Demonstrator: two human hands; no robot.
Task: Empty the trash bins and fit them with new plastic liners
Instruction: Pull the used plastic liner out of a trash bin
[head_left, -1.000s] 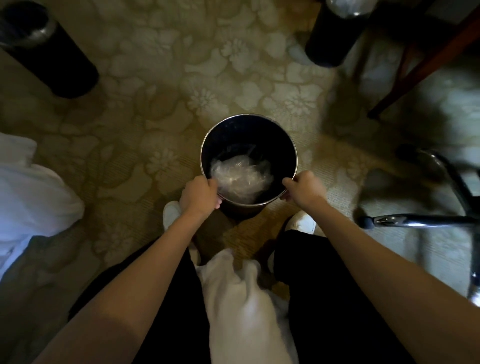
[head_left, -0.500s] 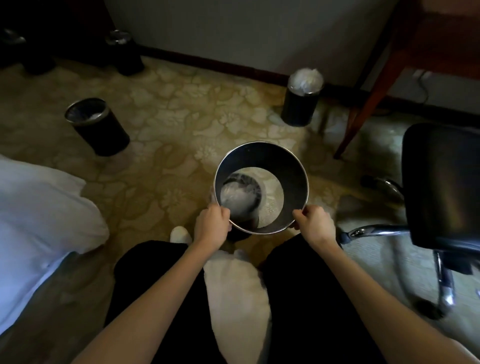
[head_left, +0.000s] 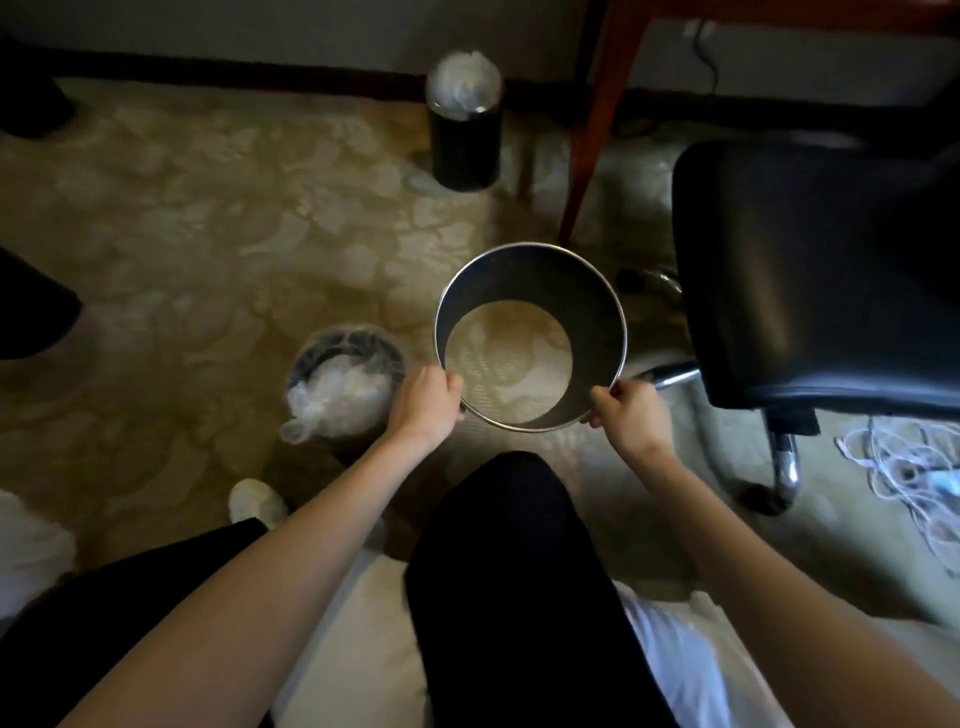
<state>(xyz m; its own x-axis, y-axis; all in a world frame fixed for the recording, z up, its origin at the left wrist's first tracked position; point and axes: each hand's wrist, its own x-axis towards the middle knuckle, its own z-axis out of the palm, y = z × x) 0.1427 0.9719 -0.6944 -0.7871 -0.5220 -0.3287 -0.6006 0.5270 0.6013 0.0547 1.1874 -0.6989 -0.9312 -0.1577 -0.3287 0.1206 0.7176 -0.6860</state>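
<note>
Head view. I counted three bins. The first, a black bin (head_left: 597, 312), was held above the carpet (head_left: 208, 234), right of centre; carpet showed through its open bottom. Two hands were in view. The left hand (head_left: 423, 405) was curled tight over the bin's near-left rim, and the right hand (head_left: 631, 415) was clamped likewise on its near-right rim. The second, a lined bin (head_left: 363, 345), stood on the floor just left of the left hand, with crumpled clear plastic inside. The third, a far bin (head_left: 465, 140), stood by the wall, with plastic bulging from its top. One black chair (head_left: 810, 270) stood at the right. One table leg (head_left: 597, 130) stood between the far bin and the chair.
</note>
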